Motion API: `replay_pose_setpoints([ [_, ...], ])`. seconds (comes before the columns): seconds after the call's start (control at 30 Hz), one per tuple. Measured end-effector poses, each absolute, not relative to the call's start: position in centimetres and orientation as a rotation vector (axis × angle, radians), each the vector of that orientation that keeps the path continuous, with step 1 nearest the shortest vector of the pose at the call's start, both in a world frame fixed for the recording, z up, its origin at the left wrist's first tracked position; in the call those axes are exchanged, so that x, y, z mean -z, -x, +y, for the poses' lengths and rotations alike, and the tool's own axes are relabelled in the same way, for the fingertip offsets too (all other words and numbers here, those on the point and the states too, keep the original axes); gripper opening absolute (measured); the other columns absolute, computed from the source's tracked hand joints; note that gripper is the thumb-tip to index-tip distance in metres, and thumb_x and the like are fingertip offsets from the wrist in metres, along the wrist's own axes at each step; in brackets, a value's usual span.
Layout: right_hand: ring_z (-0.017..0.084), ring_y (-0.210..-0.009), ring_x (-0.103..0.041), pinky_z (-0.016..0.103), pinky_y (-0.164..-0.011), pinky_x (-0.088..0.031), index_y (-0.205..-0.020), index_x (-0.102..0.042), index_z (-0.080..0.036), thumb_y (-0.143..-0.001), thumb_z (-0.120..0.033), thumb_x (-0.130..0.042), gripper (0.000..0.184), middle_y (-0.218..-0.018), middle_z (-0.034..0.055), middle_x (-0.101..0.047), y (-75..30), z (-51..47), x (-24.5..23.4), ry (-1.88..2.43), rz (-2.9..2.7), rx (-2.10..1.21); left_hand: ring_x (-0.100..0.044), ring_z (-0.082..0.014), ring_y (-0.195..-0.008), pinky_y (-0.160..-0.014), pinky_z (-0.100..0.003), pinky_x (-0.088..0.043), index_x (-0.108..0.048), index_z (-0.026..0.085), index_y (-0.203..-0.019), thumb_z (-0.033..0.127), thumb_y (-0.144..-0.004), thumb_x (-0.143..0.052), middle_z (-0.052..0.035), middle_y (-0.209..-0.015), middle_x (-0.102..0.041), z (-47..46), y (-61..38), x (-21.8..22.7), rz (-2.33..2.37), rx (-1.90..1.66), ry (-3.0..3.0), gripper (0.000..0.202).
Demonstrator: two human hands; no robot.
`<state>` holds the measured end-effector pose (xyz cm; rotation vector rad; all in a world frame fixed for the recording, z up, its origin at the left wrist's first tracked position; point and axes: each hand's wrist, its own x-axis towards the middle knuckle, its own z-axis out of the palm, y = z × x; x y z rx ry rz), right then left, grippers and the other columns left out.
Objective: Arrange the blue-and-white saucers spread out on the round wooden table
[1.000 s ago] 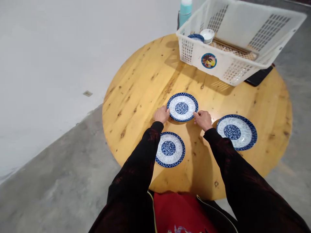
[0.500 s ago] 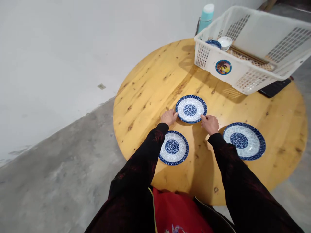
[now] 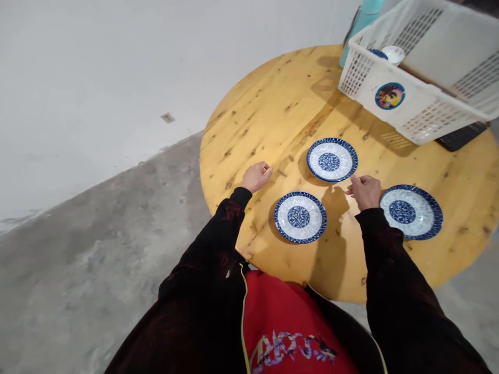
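Item 1, far plate (image 3: 332, 160): blue-and-white patterned, lying flat on the round wooden table (image 3: 273, 104). We take it as our reference for everything below.

Item 2, right hand (image 3: 364, 191): just on the near right of the far plate, fingers bent inward and closed on nothing. Its fingertips (image 3: 352, 180) come up to the plate's rim; we cannot tell whether they touch it.

Item 3, left hand (image 3: 255, 176): well to the left of the far plate, low over bare wood, fingers loosely curled and holding nothing. Both arms wear black sleeves.

Item 4, near plate (image 3: 300, 217): same pattern, nearer to us than the far plate and slightly left of it, apart from it.

Item 5, third plate (image 3: 411, 212): same pattern, to the right of the far plate and nearer, just past the right hand.

Item 6, white plastic basket (image 3: 421, 109): beyond the far plate to the right, bearing a round sticker (image 3: 390, 96). Inside we list a small white bowl (image 3: 393, 53).

Item 7, teal bottle (image 3: 362, 21): beyond the far plate, behind the basket's left corner.
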<state>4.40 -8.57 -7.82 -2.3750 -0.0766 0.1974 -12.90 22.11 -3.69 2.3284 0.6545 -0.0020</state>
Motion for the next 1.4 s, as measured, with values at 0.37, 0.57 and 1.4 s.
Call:
replay_pose_setpoints([
  [0.37,0.018,-0.044,-0.060,0.028,-0.040,-0.045,-0.060,-0.061,-0.022,-0.067,-0.023,-0.059,0.008,-0.056,0.0074,-0.062,15.4,-7.5,5.1,2.078,0.331,0.193,-0.065,-0.0127,-0.062,-0.067,-0.025,-0.051,-0.060,0.017,-0.083,0.030,-0.086,-0.049,-0.0031,-0.075,-0.068,44.1,29.5,1.9,0.661,-0.209,-2.125,0.017],
  [0.57,0.015,-0.042,-0.059,0.021,-0.036,-0.042,-0.065,-0.064,-0.018,-0.062,-0.025,-0.066,0.008,-0.058,0.0044,-0.064,22.7,-1.7,5.9,2.029,0.472,0.045,-0.065,-0.0135,-0.065,-0.071,-0.025,-0.052,-0.059,0.018,-0.080,0.032,-0.086,-0.047,-0.0033,-0.074,-0.068,50.9,31.3,1.7,0.709,-0.227,-2.114,0.020],
  [1.4,0.012,-0.047,-0.063,0.020,-0.050,-0.046,-0.081,-0.061,-0.015,-0.084,-0.031,-0.050,0.019,-0.070,0.0048,-0.070,7.5,5.6,4.7,2.136,0.683,0.069,-0.068,-0.0155,-0.068,-0.066,-0.025,-0.050,-0.061,0.020,-0.080,0.037,-0.083,-0.047,-0.0016,-0.077,-0.070,38.4,0.9,1.8,-0.204,0.383,-2.241,0.022],
])
